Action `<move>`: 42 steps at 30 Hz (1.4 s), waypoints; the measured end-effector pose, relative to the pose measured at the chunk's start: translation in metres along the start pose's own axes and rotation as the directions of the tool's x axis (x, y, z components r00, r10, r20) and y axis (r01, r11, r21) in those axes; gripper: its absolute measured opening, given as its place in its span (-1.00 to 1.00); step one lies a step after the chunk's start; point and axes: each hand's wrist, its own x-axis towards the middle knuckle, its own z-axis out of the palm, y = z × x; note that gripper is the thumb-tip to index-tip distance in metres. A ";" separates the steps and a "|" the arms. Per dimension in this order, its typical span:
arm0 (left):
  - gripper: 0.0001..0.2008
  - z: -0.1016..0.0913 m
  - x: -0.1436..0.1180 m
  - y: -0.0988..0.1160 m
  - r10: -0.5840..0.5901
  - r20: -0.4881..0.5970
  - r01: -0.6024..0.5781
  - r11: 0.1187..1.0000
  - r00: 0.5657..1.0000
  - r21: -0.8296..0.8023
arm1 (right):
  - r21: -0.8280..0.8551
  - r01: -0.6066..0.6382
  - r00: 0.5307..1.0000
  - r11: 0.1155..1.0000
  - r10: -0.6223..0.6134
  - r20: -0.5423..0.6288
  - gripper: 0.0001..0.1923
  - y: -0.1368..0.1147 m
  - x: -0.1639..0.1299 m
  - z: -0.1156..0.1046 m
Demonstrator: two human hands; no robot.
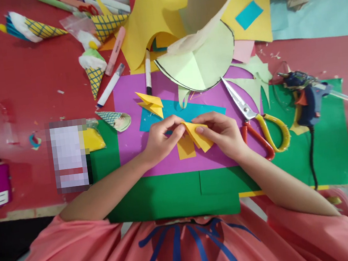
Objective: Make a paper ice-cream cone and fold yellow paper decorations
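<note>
Between my two hands is a folded piece of yellow paper [200, 137], creased to a point at its upper left. My left hand [166, 139] pinches that pointed corner with thumb and forefinger. The thumb of my right hand [223, 135] presses on the folded layers, its fingers behind the paper. A flat yellow paper piece [186, 147] lies just below on the purple sheet [153, 167]. Another folded yellow paper [151, 104] rests at the upper left, partly over a blue paper strip [171, 109]. Scissors [248, 113] with red and yellow handles lie open right of my right hand.
A glue gun [308, 103] with a trailing cord lies on the green sheet [332, 153] at right. Paper ice-cream cones [93, 74], markers [111, 85] and a pale green paper circle [204, 65] are spread beyond my hands. A blurred-out rectangle [69, 156] is at left.
</note>
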 end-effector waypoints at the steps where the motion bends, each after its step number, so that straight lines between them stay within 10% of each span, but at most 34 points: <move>1: -0.77 0.000 0.000 0.000 -0.007 0.008 0.007 1.000 1.000 -0.015 | -0.050 0.035 0.999 0.998 -0.035 0.006 -0.86 0.000 0.000 0.000; 20: -0.78 0.001 0.001 -0.003 -0.042 0.011 0.043 0.989 0.999 -0.144 | -0.350 0.294 0.955 0.889 -0.291 0.063 -0.78 -0.001 -0.001 -0.001; 34: -0.83 0.004 0.001 -0.006 -0.030 -0.036 0.026 0.992 0.999 -0.120 | -0.080 -0.019 1.000 0.997 0.018 -0.021 -0.68 0.002 -0.001 0.002; 42: -0.85 0.006 0.000 -0.005 0.008 -0.108 -0.020 0.994 0.994 -0.107 | -0.210 -0.032 0.997 0.977 0.015 -0.081 -0.78 -0.003 0.002 -0.002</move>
